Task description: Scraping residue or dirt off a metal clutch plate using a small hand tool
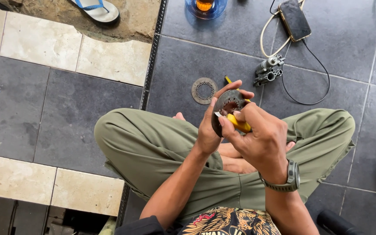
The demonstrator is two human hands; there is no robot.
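Disc (228, 104) dark, round, toothed centre hole, held edgewise

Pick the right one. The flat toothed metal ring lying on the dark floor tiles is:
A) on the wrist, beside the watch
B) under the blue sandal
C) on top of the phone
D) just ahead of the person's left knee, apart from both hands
D: the toothed ring lies flat on the dark tile ahead of the knee, while the left hand and right hand hold a dark disc.

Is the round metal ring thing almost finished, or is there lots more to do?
Looks partway. Done: one toothed ring already lies flat on the dark floor tiles. In hand: the left hand holds a second ring upright while the right hand works a yellow-handled tool against it. Left: the grey metal part sits untouched beyond.
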